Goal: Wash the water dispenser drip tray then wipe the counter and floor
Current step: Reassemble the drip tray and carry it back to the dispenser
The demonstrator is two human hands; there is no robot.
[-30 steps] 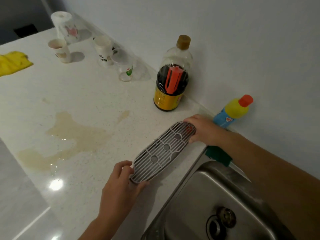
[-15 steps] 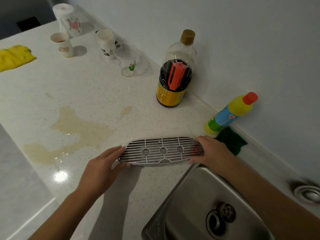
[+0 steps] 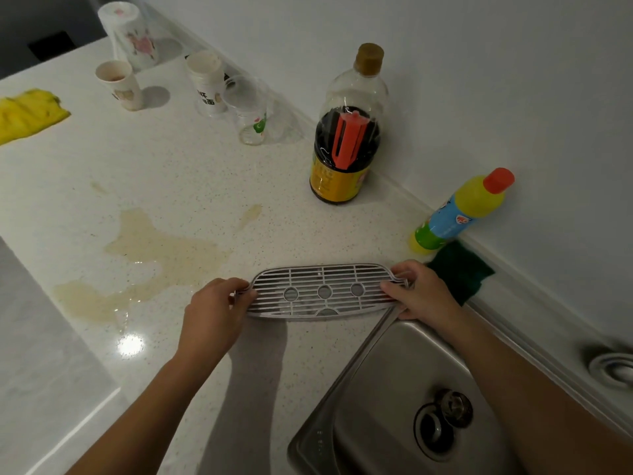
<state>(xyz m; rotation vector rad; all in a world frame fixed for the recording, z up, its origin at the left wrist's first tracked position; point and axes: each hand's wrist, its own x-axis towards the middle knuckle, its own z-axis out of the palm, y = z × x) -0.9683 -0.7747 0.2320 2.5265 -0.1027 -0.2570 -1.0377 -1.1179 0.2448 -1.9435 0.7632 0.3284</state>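
**Both hands on the drip tray, before washing.** My left hand grips the tray's left end, with the fingers curled over its rim. My right hand pinches the right end between thumb and fingers. The tray, a grey slotted grille with three round holes, is held level across my front at the counter's sink-side edge. Its right end is at the far-left corner of the steel sink. I cannot tell whether it rests on the counter or is lifted just clear of it.

**Step in hand (judged):** carrying the tray into the sink.

- I should keep it level, so that any liquid inside adds nothing to the brown spill spread toward the counter's front edge.
- I should keep hold of both ends until the tray is over the basin.
- Only then should I tilt it, with the low end toward the drain.

**Washing materials:** the green scouring pad and the yellow detergent bottle are at the counter's back edge, just beyond my right hand and within easy reach. The narrow slots and the holes will probably need the pad's edge, not its flat face.

**For the wiping stage:** the yellow cloth lies at the counter's far left end, well apart from the tray.
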